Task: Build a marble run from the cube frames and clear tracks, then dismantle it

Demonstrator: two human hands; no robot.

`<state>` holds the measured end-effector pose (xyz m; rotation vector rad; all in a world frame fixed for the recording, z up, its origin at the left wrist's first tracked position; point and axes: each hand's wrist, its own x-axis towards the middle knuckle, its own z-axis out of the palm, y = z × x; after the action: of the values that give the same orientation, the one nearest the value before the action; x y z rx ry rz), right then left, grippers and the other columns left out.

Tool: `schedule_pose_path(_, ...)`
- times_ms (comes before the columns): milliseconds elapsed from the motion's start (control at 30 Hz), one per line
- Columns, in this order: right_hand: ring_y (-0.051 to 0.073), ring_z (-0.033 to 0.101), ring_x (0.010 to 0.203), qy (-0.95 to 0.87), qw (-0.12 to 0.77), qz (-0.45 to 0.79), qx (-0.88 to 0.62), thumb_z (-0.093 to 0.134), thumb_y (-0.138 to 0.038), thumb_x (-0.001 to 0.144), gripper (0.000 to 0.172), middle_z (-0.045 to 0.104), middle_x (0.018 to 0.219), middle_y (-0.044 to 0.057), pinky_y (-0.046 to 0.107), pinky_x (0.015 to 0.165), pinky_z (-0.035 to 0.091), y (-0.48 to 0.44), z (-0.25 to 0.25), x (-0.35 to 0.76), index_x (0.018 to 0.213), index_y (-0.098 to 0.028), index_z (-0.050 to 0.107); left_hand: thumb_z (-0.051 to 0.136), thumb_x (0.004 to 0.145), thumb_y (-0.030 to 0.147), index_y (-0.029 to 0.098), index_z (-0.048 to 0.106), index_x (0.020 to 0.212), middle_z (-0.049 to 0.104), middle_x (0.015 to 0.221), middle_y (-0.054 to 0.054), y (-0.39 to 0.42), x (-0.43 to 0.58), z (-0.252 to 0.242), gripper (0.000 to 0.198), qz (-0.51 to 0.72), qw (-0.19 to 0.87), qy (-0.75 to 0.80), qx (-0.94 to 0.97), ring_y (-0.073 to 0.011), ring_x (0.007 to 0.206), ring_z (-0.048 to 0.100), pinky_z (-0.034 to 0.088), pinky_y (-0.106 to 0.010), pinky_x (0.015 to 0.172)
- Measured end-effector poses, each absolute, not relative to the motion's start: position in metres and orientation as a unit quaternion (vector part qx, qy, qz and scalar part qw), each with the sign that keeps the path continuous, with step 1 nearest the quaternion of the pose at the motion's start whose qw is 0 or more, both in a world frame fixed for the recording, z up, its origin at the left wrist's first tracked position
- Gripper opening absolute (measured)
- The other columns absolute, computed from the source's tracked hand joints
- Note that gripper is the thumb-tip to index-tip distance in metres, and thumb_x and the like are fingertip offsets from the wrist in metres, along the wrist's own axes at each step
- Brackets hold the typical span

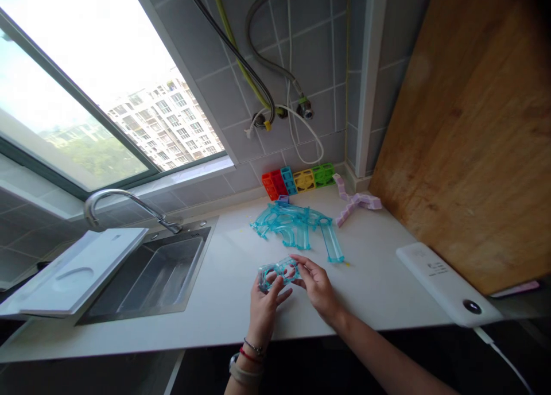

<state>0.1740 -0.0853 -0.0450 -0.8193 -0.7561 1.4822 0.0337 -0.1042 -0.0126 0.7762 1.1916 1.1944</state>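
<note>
As left hand (263, 304) and right hand (317, 287) hold opposite ends of clear plastic piece (279, 265), a light, even grip suits best.

Open counter (226, 286), turquoise pieces (297, 216) beyond

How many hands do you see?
2: the left hand at the left end of the clear blue piece, and the right hand at its right end. No others show.

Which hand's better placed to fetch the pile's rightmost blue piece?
Probably the right hand: it's nearer the rightmost blue piece, and the left hand could likely keep the clear part both hold.
</note>
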Motion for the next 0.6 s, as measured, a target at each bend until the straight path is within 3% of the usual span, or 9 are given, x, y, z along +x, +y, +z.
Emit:
schedule_pose_path(100, 0.025, 0.064, 0.107, -0.405, 0.579, 0.584, -0.4, 0.06, -0.051, 0.092, 0.045, 0.065, 0.125, 0.01, 0.043, 0.094, 0.055, -0.085, -0.05, 0.172, 0.129, -0.025, 0.065, 0.083, 0.073, 0.045, 0.02, 0.061, 0.113, 0.068, 0.123, -0.015, -0.102, 0.036, -0.019, 0.052, 0.525, 0.598, 0.515, 0.319, -0.0331, 0.109, 0.069, 0.06, -0.046, 0.087)
schedule_pose_path(267, 0.028, 0.054, 0.129, -0.512, 0.55, 0.533, -0.389, 0.072, -0.038, 0.085, 0.06, 0.051, 0.145, 0.01, 0.041, 0.103, 0.052, -0.091, -0.046, 0.171, 0.142, -0.028, 0.054, 0.074, 0.083, 0.049, 0.02, 0.06, 0.126, 0.065, 0.131, -0.015, -0.102, 0.033, -0.029, 0.053, 0.532, 0.624, 0.473, 0.321, -0.0321, 0.118, 0.064, 0.056, -0.045, 0.096)
schedule_pose_path(400, 0.026, 0.059, 0.123, -0.524, 0.543, 0.531, -0.386, 0.072, -0.032, 0.084, 0.062, 0.051, 0.141, 0.01, 0.038, 0.1, 0.055, -0.093, -0.045, 0.169, 0.143, -0.027, 0.053, 0.059, 0.09, 0.058, 0.018, 0.063, 0.13, 0.059, 0.139, -0.018, -0.105, 0.028, -0.033, 0.057, 0.534, 0.652, 0.435, 0.316, -0.0359, 0.126, 0.059, 0.051, -0.049, 0.102)
schedule_pose_path(600, 0.026, 0.06, 0.118, -0.494, 0.555, 0.551, -0.379, 0.073, -0.032, 0.084, 0.059, 0.054, 0.134, 0.01, 0.037, 0.091, 0.06, -0.095, -0.042, 0.172, 0.14, -0.025, 0.055, 0.064, 0.09, 0.049, 0.02, 0.067, 0.126, 0.057, 0.143, -0.016, -0.106, 0.021, -0.033, 0.047, 0.545, 0.638, 0.426, 0.339, -0.0369, 0.132, 0.053, 0.048, -0.052, 0.105)
